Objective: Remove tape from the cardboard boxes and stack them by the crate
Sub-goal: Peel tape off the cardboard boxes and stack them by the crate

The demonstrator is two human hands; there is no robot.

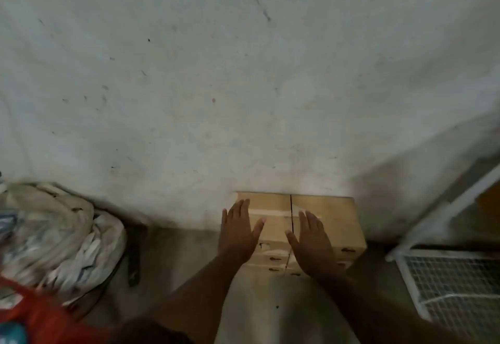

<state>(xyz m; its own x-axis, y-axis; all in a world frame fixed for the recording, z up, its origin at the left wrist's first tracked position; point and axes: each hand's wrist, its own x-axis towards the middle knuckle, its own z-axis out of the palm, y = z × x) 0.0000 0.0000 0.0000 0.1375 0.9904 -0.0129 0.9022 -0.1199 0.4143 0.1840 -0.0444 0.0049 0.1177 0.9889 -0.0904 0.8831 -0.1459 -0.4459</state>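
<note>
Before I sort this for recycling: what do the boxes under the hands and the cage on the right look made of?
Boxes: tan matte cardboard, several stacked against the wall; a glossy strip across the top looks like clear tape. Cage: white-coated wire mesh in a white frame, probably metal, though blur leaves it open. Left hand and right hand lie flat on top.

No readable text, label, brand, number or sign anywhere in the head view. Small dark marks sit on the near side faces of the stacked cardboard boxes [297, 216], but they are too blurred and too small to make out as letters or symbols. The crumpled white sack [59, 232] at the left carries bluish patches, possibly print, equally illegible. The scuffed white wall [216, 73] bears only stains and scratches.
</note>
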